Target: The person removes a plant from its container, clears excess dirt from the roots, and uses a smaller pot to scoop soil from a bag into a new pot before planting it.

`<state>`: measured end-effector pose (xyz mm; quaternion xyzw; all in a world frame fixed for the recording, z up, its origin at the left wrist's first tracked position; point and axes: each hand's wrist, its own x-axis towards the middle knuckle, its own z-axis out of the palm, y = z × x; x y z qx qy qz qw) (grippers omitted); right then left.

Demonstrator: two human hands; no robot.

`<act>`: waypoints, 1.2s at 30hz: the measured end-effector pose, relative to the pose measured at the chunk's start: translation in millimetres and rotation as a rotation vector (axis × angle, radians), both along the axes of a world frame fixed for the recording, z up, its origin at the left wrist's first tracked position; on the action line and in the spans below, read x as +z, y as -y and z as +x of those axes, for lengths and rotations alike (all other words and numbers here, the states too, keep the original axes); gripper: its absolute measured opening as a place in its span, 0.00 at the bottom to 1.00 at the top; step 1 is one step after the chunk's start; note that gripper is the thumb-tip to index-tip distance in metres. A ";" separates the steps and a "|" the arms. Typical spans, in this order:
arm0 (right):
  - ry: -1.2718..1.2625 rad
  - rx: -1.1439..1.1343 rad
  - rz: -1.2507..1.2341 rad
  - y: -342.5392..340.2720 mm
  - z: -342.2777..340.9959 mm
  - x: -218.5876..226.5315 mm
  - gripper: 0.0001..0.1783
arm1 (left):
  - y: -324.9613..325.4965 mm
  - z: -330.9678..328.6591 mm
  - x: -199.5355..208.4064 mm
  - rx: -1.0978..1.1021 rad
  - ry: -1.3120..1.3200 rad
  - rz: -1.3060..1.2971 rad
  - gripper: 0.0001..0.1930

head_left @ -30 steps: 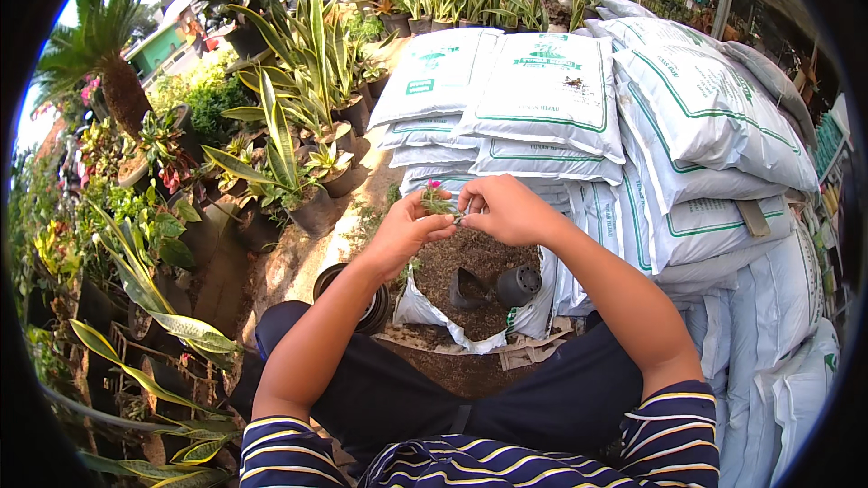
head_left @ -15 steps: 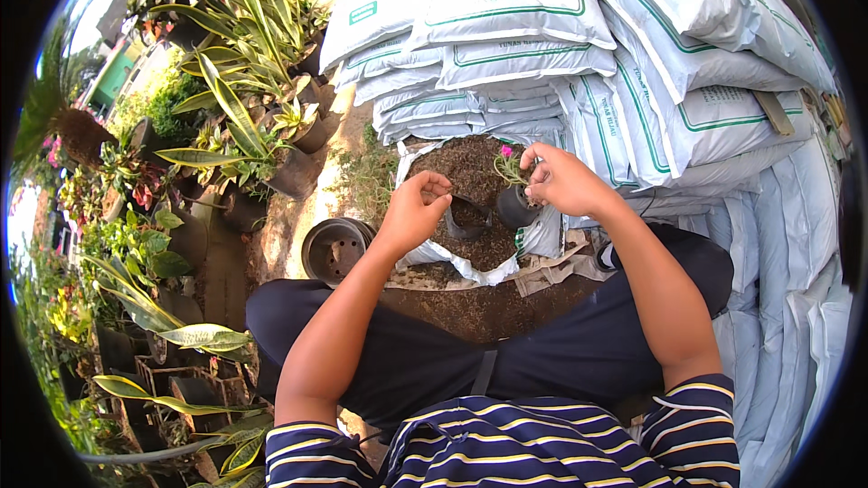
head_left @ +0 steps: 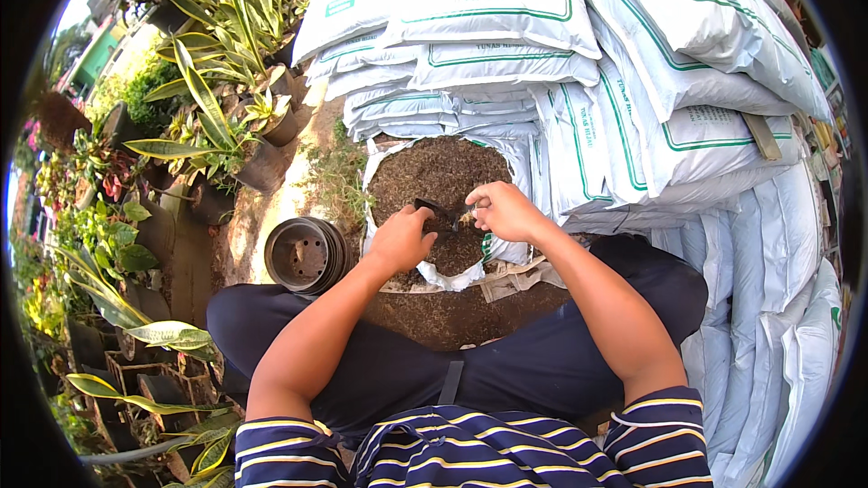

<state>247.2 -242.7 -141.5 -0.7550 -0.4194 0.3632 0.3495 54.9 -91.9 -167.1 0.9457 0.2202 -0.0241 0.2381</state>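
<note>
An open white sack [head_left: 520,163] filled with dark brown potting mix [head_left: 434,167] stands in front of me. A small black plant pot [head_left: 430,205] sits on the mix, partly hidden by my hands. My left hand [head_left: 398,240] grips its left side. My right hand [head_left: 506,211] is closed in a pinch over the pot's right side. Something small and pale brown shows at its fingertips, too small to make out. The pink-flowered plant seen earlier cannot be made out now.
Stacked black pots [head_left: 307,256] stand left of the open sack. White sacks with green borders [head_left: 493,63] are piled behind it and to the right. Potted snake plants [head_left: 203,95] and other greenery line the left side. My crossed legs [head_left: 533,352] are close in front.
My right hand has moved down and inward to the pot. My left hand has lowered onto the pot's side. The pink flower has dropped out of sight. The whole view has shifted slightly.
</note>
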 end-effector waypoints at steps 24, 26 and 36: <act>0.459 0.163 0.401 -9.1 -40.3 54.0 0.15 | 7.4 -16.7 65.2 0.235 0.464 -0.758 0.15; 0.336 0.095 0.356 -7.2 -39.1 64.3 0.14 | 15.0 -11.4 79.2 0.212 0.501 -0.612 0.16; -0.146 0.091 0.281 0.2 -33.3 82.3 0.15 | 10.5 -12.3 84.1 0.173 0.537 -0.709 0.09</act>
